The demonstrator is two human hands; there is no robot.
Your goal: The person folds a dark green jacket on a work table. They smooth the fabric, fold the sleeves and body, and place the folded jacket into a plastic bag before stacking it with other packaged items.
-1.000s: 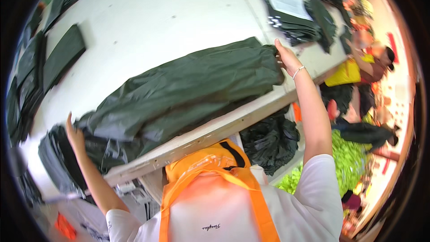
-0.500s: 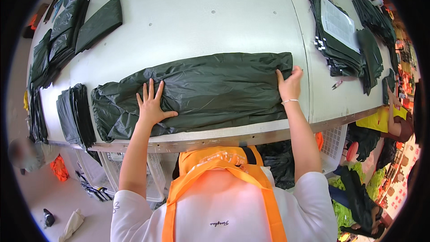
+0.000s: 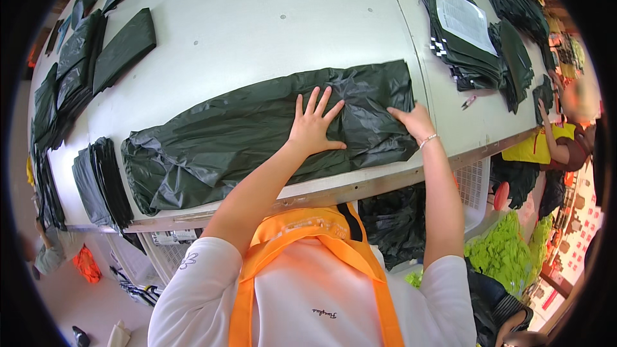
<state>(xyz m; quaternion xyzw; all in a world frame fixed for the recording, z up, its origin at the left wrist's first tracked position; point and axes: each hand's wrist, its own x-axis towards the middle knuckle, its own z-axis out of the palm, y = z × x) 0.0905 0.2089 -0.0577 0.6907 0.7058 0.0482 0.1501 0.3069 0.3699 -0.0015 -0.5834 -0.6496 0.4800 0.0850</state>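
Note:
A long piece of dark green, crinkled fabric [image 3: 231,128] lies across the table along its near edge, gathered at its left end and straight-cut at its right. On its right half my left hand [image 3: 313,130] rests flat, fingers spread, holding nothing. My right hand [image 3: 414,121] is at the right end, with its thumb over the fabric and its fingers curled at the edge. The fingertips of that hand are partly hidden.
Dark folded pieces [image 3: 103,183] overhang the table's near left edge; more stacks [image 3: 77,77] lie behind them. At the right stands a dark stack with a printed sheet [image 3: 463,16], and small snips [image 3: 468,102] lie near it. Another person [image 3: 556,144] works at the far right.
My left hand has slid right along the fabric, from its left part to its right half. My right hand stays at the right end, now slightly lower on it.

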